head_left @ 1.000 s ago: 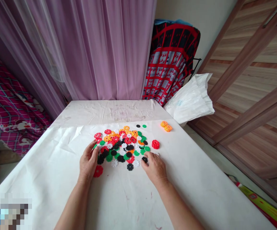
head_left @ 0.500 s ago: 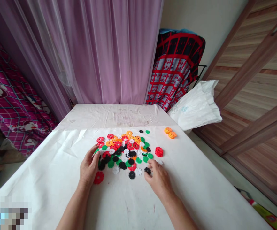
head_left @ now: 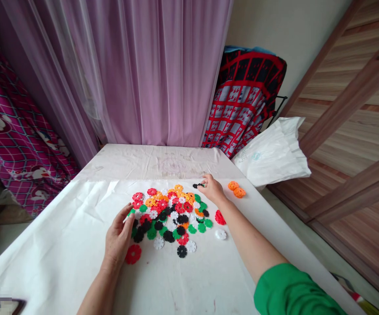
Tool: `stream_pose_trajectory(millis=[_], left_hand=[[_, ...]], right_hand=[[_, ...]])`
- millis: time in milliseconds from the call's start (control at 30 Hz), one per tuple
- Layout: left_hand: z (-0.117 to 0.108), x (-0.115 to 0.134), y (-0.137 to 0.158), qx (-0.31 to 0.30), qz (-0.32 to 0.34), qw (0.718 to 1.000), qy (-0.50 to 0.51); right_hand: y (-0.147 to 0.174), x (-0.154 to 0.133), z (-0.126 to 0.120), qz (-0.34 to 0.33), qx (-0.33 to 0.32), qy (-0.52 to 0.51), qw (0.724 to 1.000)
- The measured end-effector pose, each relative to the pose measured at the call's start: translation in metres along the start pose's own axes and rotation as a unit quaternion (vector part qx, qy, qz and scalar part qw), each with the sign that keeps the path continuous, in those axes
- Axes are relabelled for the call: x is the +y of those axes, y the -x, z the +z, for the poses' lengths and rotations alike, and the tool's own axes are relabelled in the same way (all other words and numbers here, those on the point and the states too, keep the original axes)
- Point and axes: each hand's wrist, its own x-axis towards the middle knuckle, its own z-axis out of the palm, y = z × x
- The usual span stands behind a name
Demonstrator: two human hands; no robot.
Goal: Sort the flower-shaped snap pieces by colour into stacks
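Note:
A heap of notched plastic snowflake discs (head_left: 168,236) in red, orange, green, black and white lies on the white-covered table (head_left: 61,245). My left hand (head_left: 119,234) is at the heap's left edge, thumb and fingers closed around a green disc (head_left: 131,212); a white edge shows beside it. My right hand (head_left: 213,189) reaches beyond the heap at the back right. Its fingertips pinch a black disc (head_left: 200,186), partly hidden, next to another black disc (head_left: 195,186) on the table. A large red disc (head_left: 133,253) lies near my left wrist.
Orange stacked discs (head_left: 237,189) sit near the right table edge. A red stack (head_left: 220,217) and a white stack (head_left: 221,234) lie beside my right forearm. A white bag (head_left: 271,153) stands past the table's right edge, before a wooden wardrobe (head_left: 349,109). Purple curtains (head_left: 163,74) hang behind.
My right hand has moved from the heap's near right side to the back right, taking a black disc along. My left hand stays at the heap. The view has shifted slightly.

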Motion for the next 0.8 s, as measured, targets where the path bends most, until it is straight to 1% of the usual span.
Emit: stream_pose_trajectory(millis=[100,167,267,433,600,800], left_hand=[[-0.002,-0.001,-0.001,0.005,0.001,1.0,0.006],[-0.002,-0.002,-0.002,0.005,0.004,1.0,0.003],[-0.002,-0.003,-0.001,0.002,0.007,1.0,-0.009],[-0.002,-0.004,-0.001,0.005,0.002,1.0,-0.016],[-0.002,-0.005,-0.001,0.0,0.004,1.0,-0.012],[-0.002,-0.003,0.0,-0.001,0.009,1.0,-0.018]], right_hand=[[-0.021,0.003,0.02,-0.012,-0.028,0.024,0.999],[-0.028,0.006,0.03,-0.021,-0.037,0.033,0.999],[-0.033,0.012,0.039,-0.029,-0.039,0.038,0.998],[-0.036,0.016,0.044,-0.03,-0.054,0.056,0.997],[-0.037,0.018,0.044,-0.047,-0.063,0.074,0.994],[-0.039,0.017,0.044,-0.064,-0.088,0.091,0.99]])
